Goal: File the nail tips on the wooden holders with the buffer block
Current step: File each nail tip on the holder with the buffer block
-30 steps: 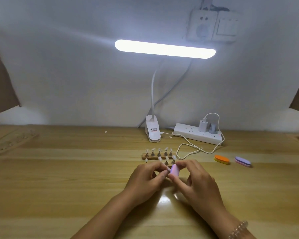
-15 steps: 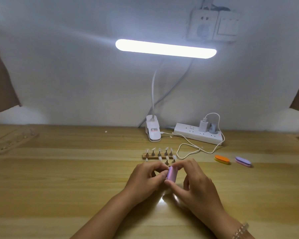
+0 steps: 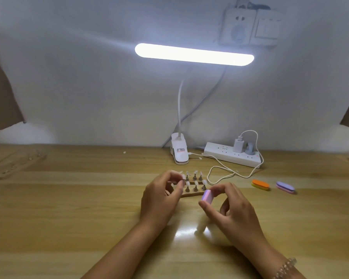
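Head view. Nearest me, the right hand (image 3: 236, 215) pinches the buffer (image 3: 207, 196) between thumb and fingers, off the table (image 3: 69, 208). Just left and beyond, the left hand (image 3: 159, 198) pinches a tip (image 3: 183, 176) at the holders' (image 3: 190, 195) left end; their rows run left to right. I judge the held tip lies up-left of the buffer, near but not touching.

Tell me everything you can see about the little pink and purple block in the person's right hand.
The buffer block is a small rounded pad, foam-like, lilac on its broad face with a pink layer along one edge. The right hand pinches it between thumb and forefinger, tilted on edge above the wooden table, close to the right end of the nearer nail-tip holder.
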